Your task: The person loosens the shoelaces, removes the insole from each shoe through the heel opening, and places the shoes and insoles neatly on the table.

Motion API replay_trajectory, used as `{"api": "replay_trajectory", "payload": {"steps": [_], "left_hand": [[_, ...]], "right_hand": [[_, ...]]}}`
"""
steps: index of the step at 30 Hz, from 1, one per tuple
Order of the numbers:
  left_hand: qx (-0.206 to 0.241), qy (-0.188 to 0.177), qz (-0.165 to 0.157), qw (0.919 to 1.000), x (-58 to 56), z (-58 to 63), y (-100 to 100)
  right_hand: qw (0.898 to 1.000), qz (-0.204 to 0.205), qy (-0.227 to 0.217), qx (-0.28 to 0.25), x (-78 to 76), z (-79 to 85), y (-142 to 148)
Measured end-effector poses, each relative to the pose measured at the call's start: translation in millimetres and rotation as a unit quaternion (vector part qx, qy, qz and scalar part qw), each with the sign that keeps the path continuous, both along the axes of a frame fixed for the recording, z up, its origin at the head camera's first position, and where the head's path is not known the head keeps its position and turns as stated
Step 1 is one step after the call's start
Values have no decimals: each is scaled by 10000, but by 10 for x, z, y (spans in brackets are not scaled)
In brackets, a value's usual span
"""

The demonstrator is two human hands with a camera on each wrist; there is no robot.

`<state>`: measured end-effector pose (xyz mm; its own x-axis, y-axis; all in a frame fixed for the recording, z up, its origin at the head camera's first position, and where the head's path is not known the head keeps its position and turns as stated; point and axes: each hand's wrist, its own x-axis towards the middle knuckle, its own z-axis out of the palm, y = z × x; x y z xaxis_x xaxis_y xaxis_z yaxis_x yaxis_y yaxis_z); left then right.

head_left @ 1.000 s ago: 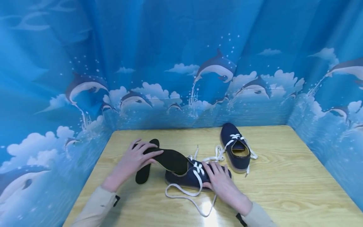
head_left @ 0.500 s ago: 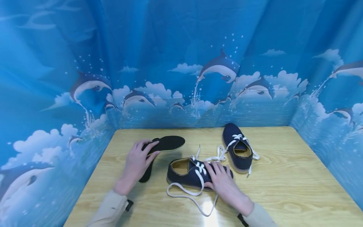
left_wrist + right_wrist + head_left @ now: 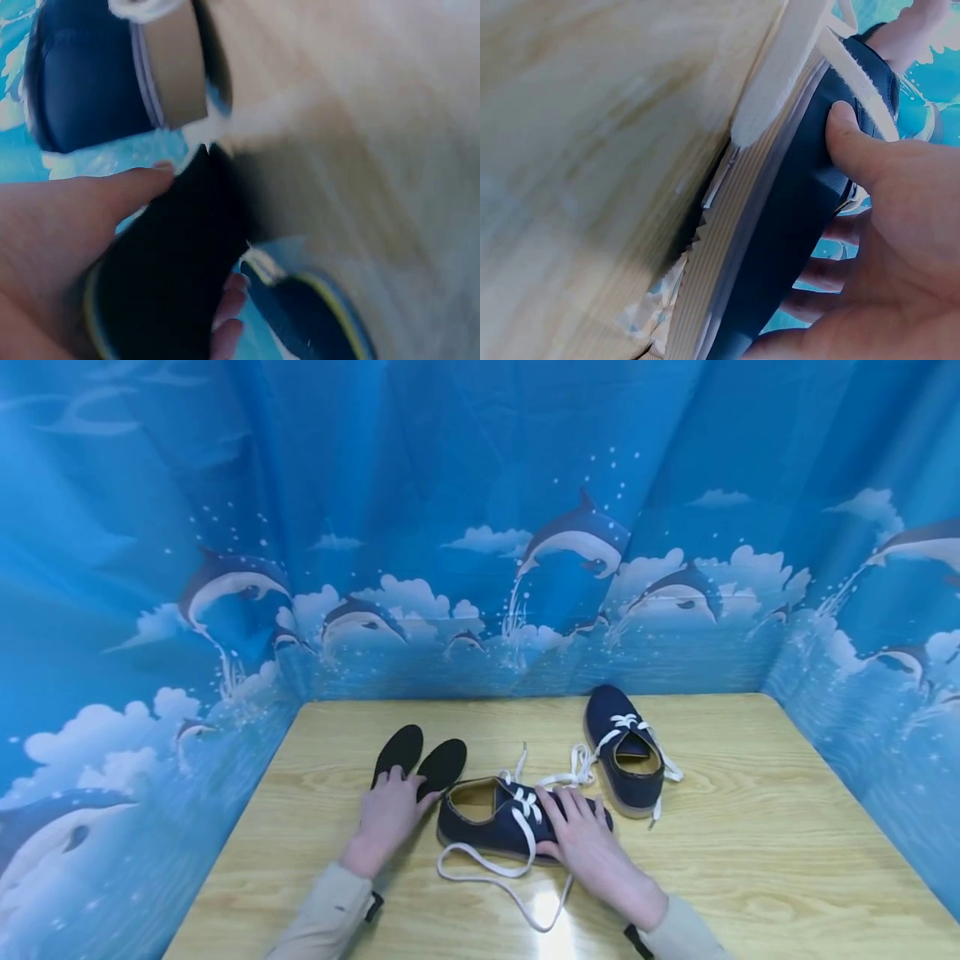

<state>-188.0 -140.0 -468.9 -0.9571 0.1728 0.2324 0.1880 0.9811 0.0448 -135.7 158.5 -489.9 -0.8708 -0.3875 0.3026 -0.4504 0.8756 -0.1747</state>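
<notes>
My left hand [image 3: 390, 814] holds a black insole [image 3: 442, 766] between thumb and fingers, left of the near shoe. In the left wrist view that insole [image 3: 172, 262] looks bent lengthwise in the grip. A second black insole [image 3: 401, 750] lies just left of it, partly covered by the fingers. My right hand [image 3: 588, 843] grips the toe half of a navy canvas shoe [image 3: 480, 835], thumb on its near side and fingers over the top. The shoe stands upright, heel to the left, its tan inside showing through the opening. White laces [image 3: 528, 806] hang loose from it.
A matching navy shoe [image 3: 607, 718] stands at the back right, toe away, with white laces. A loose lace loop [image 3: 483, 882] lies on the wooden table [image 3: 787, 827] in front. A blue dolphin-print curtain [image 3: 465, 527] borders the back and sides.
My left hand has drawn the insole out of the shoe opening, swung it left, and brought it down beside the other insole. My right hand has stayed on the shoe.
</notes>
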Motion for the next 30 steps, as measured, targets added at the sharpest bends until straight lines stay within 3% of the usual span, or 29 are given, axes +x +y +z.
{"api": "replay_trajectory", "payload": {"steps": [3, 9, 13, 18, 21, 27, 30], "left_hand": [[-77, -320, 40, 9995, 20, -41, 55], [-31, -251, -178, 9995, 31, -82, 69], [3, -294, -603, 9978, 12, -92, 3], [196, -932, -1206, 9881, 7, -82, -53], [266, -1112, -1288, 9851, 5, -84, -59], [244, -907, -1196, 9884, -29, -96, -111], [326, -984, -1200, 9873, -61, -94, -145]], "right_hand": [[10000, 1, 33, 6, -4, -4, -1], [10000, 12, 51, 50, -13, -17, 1], [10000, 4, 4, 47, -11, -12, 0], [10000, -27, -5, 51, -7, 2, 7], [10000, -43, -3, 65, -7, 2, 10], [10000, -21, -28, 51, -14, -11, 0], [10000, -30, -8, 66, -13, -12, 1]]}}
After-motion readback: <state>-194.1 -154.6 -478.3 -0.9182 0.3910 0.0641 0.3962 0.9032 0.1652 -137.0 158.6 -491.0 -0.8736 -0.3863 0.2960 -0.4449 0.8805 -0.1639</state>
